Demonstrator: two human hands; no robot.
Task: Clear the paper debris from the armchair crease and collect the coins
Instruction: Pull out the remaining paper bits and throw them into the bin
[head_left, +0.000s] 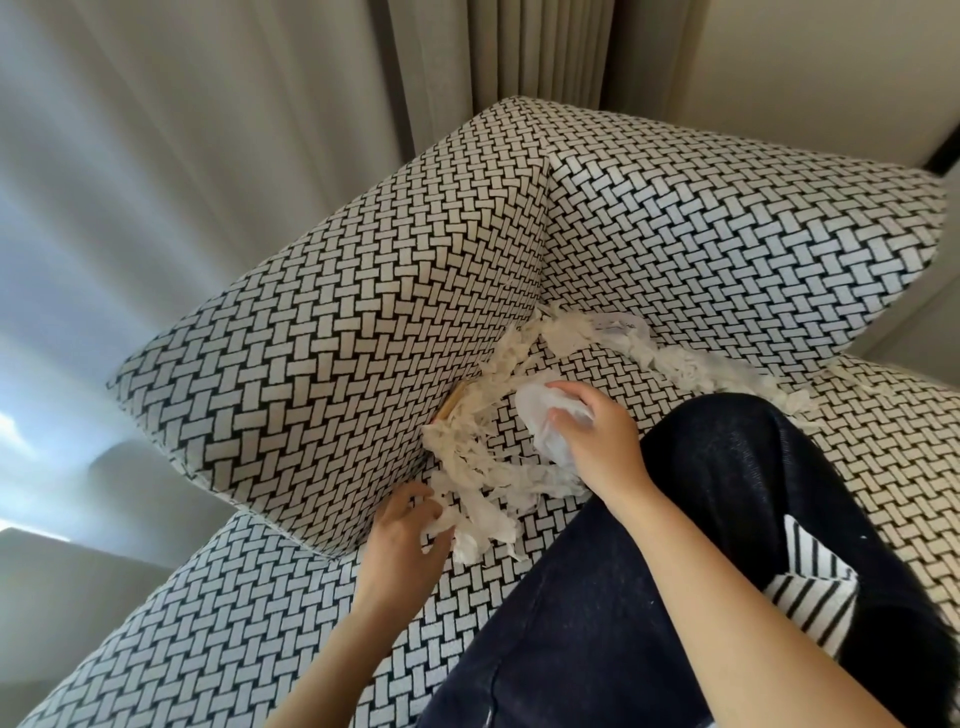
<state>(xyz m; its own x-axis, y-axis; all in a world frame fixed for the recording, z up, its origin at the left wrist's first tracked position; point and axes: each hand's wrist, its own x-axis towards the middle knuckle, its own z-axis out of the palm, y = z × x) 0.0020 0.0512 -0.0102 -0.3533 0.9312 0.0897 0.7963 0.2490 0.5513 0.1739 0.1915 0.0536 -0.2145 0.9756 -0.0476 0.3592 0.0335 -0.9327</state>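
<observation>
Pale grey pleated curtains (208, 156) hang at the far left, behind the armchair upholstered in black-and-white basket-weave fabric (337, 312). Low against the armrest, the left hand (402, 525) is curled round the near end of the torn white paper shreds (483, 467), which lie packed along the crease between armrest and seat. A further run of shreds (675, 364) follows the crease at the backrest. A thin tan strip (451, 404) is wedged upright in the armrest crease among the paper; what it is cannot be told. Further right, the right hand (602, 441) is wrapped round a translucent white plastic container (540, 415), held just above the seat beside the shreds; whether it is a bag or a cup cannot be made out. The step in hand is judged to be gathering. It would best be done by lifting the paper in loose bunches towards the container rather than dragging it, so that anything heavy beneath is left on the seat and not pushed deeper. No coins are seen; any would be hidden under the paper or down in the crease. At the right, a leg in dark denim (675, 571) and a black-and-white striped cloth (815, 587) cover part of the seat.
</observation>
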